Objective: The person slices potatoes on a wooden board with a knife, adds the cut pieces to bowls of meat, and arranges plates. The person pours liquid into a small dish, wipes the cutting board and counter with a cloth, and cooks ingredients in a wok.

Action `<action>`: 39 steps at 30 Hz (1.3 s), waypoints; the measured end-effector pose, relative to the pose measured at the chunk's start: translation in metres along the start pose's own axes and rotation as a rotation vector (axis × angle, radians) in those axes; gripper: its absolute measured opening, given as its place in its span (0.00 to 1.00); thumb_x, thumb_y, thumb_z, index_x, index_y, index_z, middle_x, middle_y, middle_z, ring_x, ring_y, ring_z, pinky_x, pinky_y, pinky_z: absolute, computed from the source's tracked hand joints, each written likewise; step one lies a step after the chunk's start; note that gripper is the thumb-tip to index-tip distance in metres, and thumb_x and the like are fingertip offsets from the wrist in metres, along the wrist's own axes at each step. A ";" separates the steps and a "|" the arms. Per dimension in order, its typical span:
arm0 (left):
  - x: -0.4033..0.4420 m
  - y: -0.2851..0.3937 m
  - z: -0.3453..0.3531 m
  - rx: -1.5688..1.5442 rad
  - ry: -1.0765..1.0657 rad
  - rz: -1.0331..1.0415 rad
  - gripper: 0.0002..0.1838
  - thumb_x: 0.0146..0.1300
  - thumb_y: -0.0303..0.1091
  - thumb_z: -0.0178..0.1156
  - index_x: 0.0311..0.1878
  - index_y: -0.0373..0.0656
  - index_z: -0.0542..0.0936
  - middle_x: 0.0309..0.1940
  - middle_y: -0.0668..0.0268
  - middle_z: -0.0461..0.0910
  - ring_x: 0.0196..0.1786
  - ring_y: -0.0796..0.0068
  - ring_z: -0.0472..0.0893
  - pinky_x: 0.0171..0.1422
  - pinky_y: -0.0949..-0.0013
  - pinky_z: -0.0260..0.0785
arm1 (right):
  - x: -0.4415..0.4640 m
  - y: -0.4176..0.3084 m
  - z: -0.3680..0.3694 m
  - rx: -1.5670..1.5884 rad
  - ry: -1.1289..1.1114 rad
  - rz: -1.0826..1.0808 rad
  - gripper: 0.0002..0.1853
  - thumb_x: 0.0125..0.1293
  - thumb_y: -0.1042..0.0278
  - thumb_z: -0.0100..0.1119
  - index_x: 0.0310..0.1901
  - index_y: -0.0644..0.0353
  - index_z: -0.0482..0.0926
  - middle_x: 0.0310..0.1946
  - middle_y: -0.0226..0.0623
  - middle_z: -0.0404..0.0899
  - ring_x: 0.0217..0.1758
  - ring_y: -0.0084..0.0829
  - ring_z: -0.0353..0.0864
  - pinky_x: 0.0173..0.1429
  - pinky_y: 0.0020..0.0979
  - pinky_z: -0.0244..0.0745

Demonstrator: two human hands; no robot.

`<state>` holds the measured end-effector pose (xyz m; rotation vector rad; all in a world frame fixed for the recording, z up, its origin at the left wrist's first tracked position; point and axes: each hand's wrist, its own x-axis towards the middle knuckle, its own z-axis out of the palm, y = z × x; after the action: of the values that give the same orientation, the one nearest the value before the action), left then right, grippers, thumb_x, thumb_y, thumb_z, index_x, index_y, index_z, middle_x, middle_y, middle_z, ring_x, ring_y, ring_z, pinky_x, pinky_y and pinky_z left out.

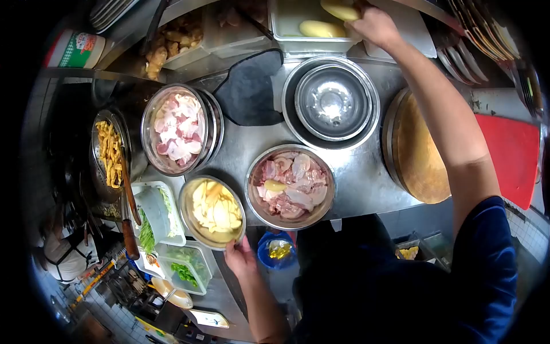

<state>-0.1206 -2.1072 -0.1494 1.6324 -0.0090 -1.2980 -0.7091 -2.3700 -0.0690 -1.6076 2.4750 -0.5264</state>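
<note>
From my end, I saw the left hand [240, 261] pinched on the near rim of a round silver steel bowl [195, 230] of pale-yellow slices [215, 209]; rim was the right hold, load looked moderately heavy. The right hand [372, 26] was clamped on a smooth yellow oval piece [339, 10] above a white rectangular plastic tub [312, 45]. I judged that piece light, firm, probably wet and slippery: best gripped around its middle.
</note>
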 end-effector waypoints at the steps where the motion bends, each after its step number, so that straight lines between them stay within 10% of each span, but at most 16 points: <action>1: -0.004 -0.004 0.013 -0.009 -0.027 -0.040 0.19 0.73 0.34 0.60 0.60 0.31 0.75 0.48 0.54 0.83 0.48 0.64 0.85 0.51 0.67 0.82 | 0.001 0.001 0.000 0.001 -0.008 0.006 0.36 0.54 0.54 0.65 0.64 0.64 0.75 0.54 0.58 0.82 0.58 0.53 0.82 0.63 0.45 0.77; 6: -0.059 0.002 0.053 0.415 -0.086 0.114 0.08 0.75 0.33 0.62 0.49 0.38 0.79 0.29 0.68 0.81 0.21 0.80 0.76 0.24 0.75 0.67 | -0.001 -0.003 -0.019 0.208 -0.075 0.048 0.33 0.56 0.53 0.66 0.62 0.63 0.77 0.49 0.55 0.85 0.55 0.50 0.85 0.61 0.42 0.79; 11: -0.055 0.071 0.227 0.996 -0.433 1.096 0.07 0.70 0.29 0.65 0.47 0.36 0.85 0.30 0.63 0.81 0.29 0.73 0.78 0.34 0.71 0.69 | -0.008 -0.001 -0.012 0.426 -0.183 0.030 0.28 0.60 0.57 0.64 0.60 0.61 0.78 0.42 0.42 0.87 0.44 0.33 0.86 0.50 0.31 0.78; 12: -0.039 0.085 0.279 1.039 -0.499 1.224 0.08 0.69 0.30 0.65 0.47 0.36 0.85 0.32 0.59 0.83 0.32 0.67 0.80 0.38 0.67 0.71 | -0.016 -0.013 -0.020 0.514 -0.250 0.123 0.21 0.62 0.59 0.61 0.55 0.57 0.80 0.36 0.28 0.84 0.39 0.17 0.80 0.40 0.23 0.70; 16: 0.064 0.106 0.471 1.341 -0.598 1.565 0.18 0.66 0.39 0.66 0.54 0.38 0.86 0.42 0.48 0.88 0.45 0.50 0.87 0.53 0.56 0.78 | -0.038 -0.017 -0.028 0.863 -0.486 0.324 0.11 0.64 0.61 0.59 0.47 0.49 0.79 0.33 0.18 0.80 0.38 0.08 0.76 0.40 0.20 0.62; 19: 0.111 0.099 0.587 2.029 -0.542 1.443 0.27 0.74 0.43 0.55 0.73 0.44 0.73 0.68 0.46 0.75 0.65 0.49 0.79 0.68 0.56 0.72 | -0.063 -0.016 -0.040 0.839 -0.414 0.298 0.15 0.58 0.64 0.62 0.47 0.55 0.79 0.31 0.24 0.79 0.35 0.16 0.74 0.37 0.21 0.65; 31: 0.191 0.067 0.640 1.322 -0.448 1.765 0.31 0.79 0.46 0.44 0.81 0.45 0.60 0.80 0.50 0.59 0.82 0.54 0.59 0.84 0.59 0.50 | -0.235 0.024 -0.119 0.871 -0.351 0.503 0.26 0.52 0.77 0.63 0.57 0.61 0.76 0.48 0.32 0.78 0.55 0.27 0.77 0.65 0.29 0.71; 35: 0.205 0.096 0.628 1.675 -0.559 1.728 0.30 0.73 0.57 0.48 0.59 0.41 0.83 0.48 0.48 0.86 0.56 0.49 0.84 0.65 0.54 0.72 | -0.265 0.030 -0.128 0.726 -0.310 0.578 0.25 0.56 0.76 0.61 0.59 0.64 0.74 0.48 0.31 0.77 0.56 0.24 0.75 0.66 0.25 0.68; 37: 0.089 0.116 0.573 1.848 -0.557 1.073 0.31 0.68 0.61 0.54 0.46 0.40 0.87 0.35 0.48 0.87 0.46 0.49 0.86 0.55 0.54 0.75 | -0.277 0.034 -0.127 0.628 -0.266 0.523 0.25 0.56 0.74 0.62 0.58 0.65 0.74 0.46 0.33 0.78 0.54 0.26 0.75 0.63 0.25 0.68; 39: 0.046 0.110 0.501 1.490 -0.611 1.146 0.30 0.66 0.61 0.58 0.43 0.39 0.87 0.32 0.48 0.86 0.42 0.50 0.86 0.51 0.54 0.74 | -0.290 0.043 -0.128 0.482 -0.239 0.465 0.24 0.56 0.74 0.63 0.57 0.65 0.75 0.47 0.38 0.80 0.53 0.29 0.79 0.62 0.28 0.71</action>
<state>-0.4081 -2.5253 -0.0641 1.6113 -2.3436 -0.6577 -0.6635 -2.0641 0.0137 -0.8308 2.2077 -0.7316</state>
